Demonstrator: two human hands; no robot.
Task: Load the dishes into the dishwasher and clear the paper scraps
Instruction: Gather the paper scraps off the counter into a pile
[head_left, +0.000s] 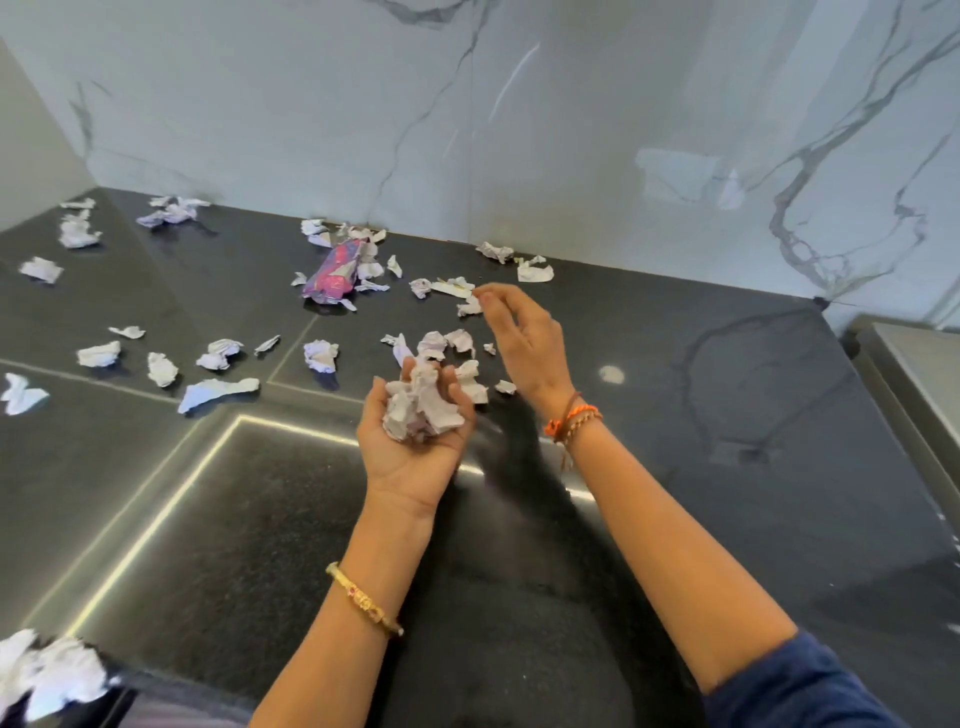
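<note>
Nearest me, at the bottom left edge, a blurred clump of crumpled paper (49, 670) sits low in view. Further out, my left hand (413, 441) is turned palm up over the dark tabletop (727, 519), forearm reaching forward with a gold bangle (363, 600) on the wrist. Its fingers (457, 395) curl loosely upward, cupping a wad of paper scraps (423, 408). My right hand (522, 343) stretches further ahead, wrist wrapped in orange threads (574, 418), fingers partly spread and bent down toward a small scrap (469, 307) at their tips; I cannot tell whether they touch it. More scraps lie scattered across the tabletop to the left and toward the marble wall (519, 130), around a pink and purple wrapper (335, 273).
</note>
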